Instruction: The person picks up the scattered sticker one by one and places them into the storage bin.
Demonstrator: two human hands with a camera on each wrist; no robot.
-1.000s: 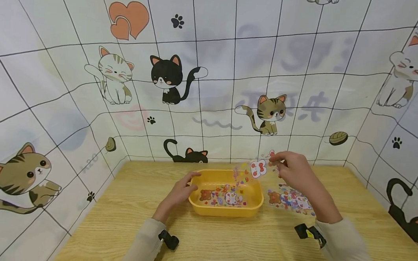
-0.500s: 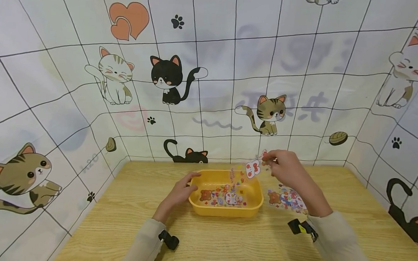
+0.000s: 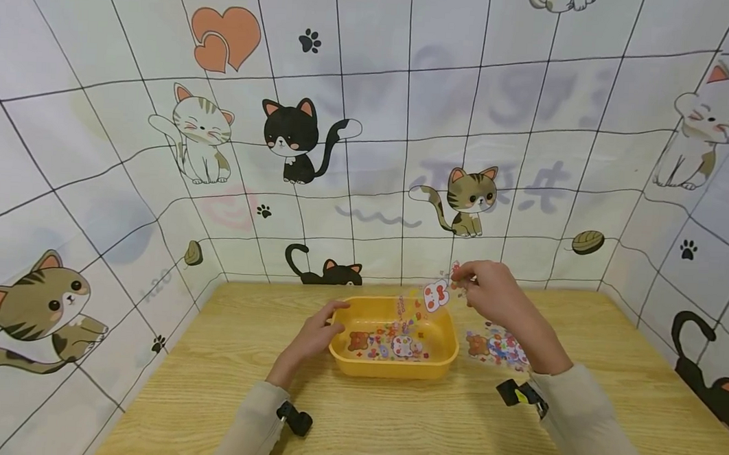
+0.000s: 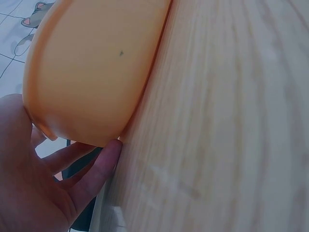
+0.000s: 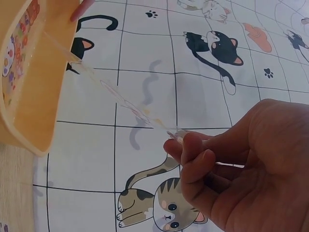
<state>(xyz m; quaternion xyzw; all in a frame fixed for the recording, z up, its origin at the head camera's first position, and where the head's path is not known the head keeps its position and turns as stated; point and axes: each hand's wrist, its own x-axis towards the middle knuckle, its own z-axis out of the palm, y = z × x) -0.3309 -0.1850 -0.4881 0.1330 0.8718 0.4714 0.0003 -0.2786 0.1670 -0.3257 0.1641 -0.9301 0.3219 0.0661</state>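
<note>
My right hand (image 3: 499,289) pinches one edge of a clear sticker sheet (image 3: 436,296) printed with a white bunny face and small colourful figures. The sheet hangs tilted, overlapping the far right part of a yellow plastic tray (image 3: 388,369). In the right wrist view the sheet (image 5: 120,99) shows nearly edge-on, running from the fingertips towards the tray. My left hand (image 3: 314,335) holds the tray's left end, its fingers against the end wall in the left wrist view. Inside the tray lies another sticker sheet (image 3: 402,346) with a brown bear and a white bunny.
On the wooden table (image 3: 228,358), right of the tray, lie more sticker sheets (image 3: 496,346), partly hidden by the right forearm. A white wall covering (image 3: 379,187) with cat drawings closes off the back and both sides.
My right hand has moved left with the sticker sheet, bringing it further over the tray. The left hand and the tray have stayed in place.
</note>
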